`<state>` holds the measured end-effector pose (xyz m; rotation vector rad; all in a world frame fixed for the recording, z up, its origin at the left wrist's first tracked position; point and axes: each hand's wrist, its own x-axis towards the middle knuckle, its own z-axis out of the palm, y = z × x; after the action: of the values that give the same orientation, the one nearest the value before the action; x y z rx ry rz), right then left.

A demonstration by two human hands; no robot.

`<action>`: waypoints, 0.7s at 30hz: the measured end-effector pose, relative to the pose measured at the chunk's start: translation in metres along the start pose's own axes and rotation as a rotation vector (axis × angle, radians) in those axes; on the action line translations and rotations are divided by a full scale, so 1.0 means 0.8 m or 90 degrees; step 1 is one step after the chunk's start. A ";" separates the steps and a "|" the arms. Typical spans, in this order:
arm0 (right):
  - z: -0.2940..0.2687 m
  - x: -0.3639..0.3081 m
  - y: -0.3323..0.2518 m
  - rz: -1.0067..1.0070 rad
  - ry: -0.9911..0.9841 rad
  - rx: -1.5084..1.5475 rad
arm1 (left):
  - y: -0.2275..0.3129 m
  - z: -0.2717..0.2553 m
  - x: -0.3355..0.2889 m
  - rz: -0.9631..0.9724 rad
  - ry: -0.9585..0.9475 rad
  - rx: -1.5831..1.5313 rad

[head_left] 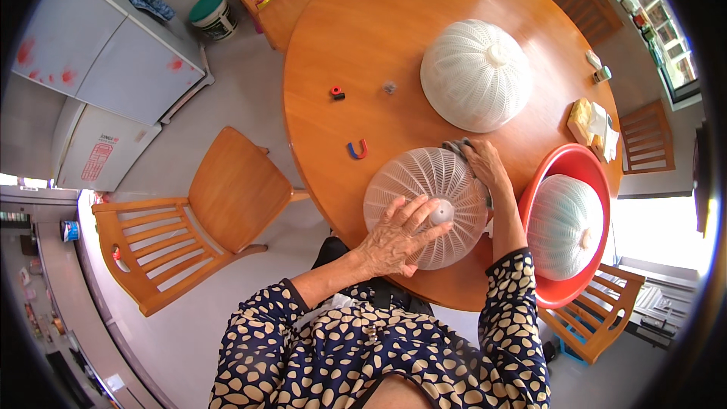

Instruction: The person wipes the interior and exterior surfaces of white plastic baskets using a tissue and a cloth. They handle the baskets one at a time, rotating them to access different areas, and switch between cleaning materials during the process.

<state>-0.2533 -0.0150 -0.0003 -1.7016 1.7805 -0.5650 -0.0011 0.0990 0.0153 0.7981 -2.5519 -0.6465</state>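
Note:
A translucent ribbed plastic food cover [413,174] sits dome up at the near edge of the round wooden table [363,45]. My left hand [397,236] lies on its top with fingers spread beside the pale knob [441,212]. At the cover's far right rim, my right hand [485,160] is closed on a dark grey cloth [456,147], pressed against the cover's side. Farther back stands a larger white food cover [473,68]. To my right, a pale green-white food cover [562,220] rests inside a red basin [606,189].
Left of the covers lie a red and blue horseshoe magnet [357,150], small red and black pieces [338,93] and a small grey clump [390,88]. A tissue pack [598,125] and a small jar [602,74] stand at the right edge. Wooden chairs [238,189] surround the table.

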 end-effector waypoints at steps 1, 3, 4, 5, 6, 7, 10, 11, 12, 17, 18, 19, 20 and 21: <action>-0.001 -0.014 -0.001 0.029 0.036 0.015 | 0.000 0.000 -0.001 -0.001 -0.001 0.003; -0.002 -0.027 0.004 0.065 0.096 -0.035 | -0.002 -0.001 -0.001 0.004 -0.006 0.011; 0.002 -0.032 0.003 -0.010 0.137 -0.008 | -0.002 -0.003 0.000 0.005 -0.007 0.013; 0.004 -0.038 -0.013 -0.084 0.180 0.020 | -0.001 -0.005 0.002 0.008 -0.010 0.017; 0.010 -0.044 -0.025 -0.156 0.223 0.047 | -0.001 -0.007 0.002 0.011 -0.015 0.018; 0.016 -0.043 -0.026 -0.180 0.218 -0.003 | -0.001 -0.006 0.002 0.010 -0.014 0.015; 0.021 -0.046 -0.081 -0.323 0.122 -0.005 | 0.000 -0.006 0.003 0.002 -0.035 0.022; 0.025 -0.048 -0.099 -0.373 0.084 0.006 | 0.002 -0.010 0.005 -0.006 -0.054 0.028; 0.039 -0.046 -0.105 -0.422 0.016 0.028 | 0.002 -0.011 0.007 -0.012 -0.075 0.036; 0.037 -0.044 -0.100 -0.435 -0.035 -0.026 | 0.001 -0.006 0.008 -0.013 -0.098 0.070; 0.030 -0.045 -0.091 -0.402 0.013 0.014 | 0.001 -0.005 0.008 -0.010 -0.080 0.065; 0.022 -0.053 -0.083 -0.361 0.037 0.001 | 0.000 -0.003 0.008 -0.007 -0.063 0.060; 0.013 -0.061 -0.080 -0.323 0.059 -0.011 | -0.001 -0.002 0.008 -0.004 -0.045 0.056; 0.010 -0.071 -0.070 -0.307 0.093 -0.015 | -0.001 -0.001 0.009 0.006 -0.015 0.063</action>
<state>-0.2074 0.0372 0.0388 -2.1679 1.4693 -0.8925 -0.0061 0.0941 0.0172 0.8140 -2.6239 -0.5336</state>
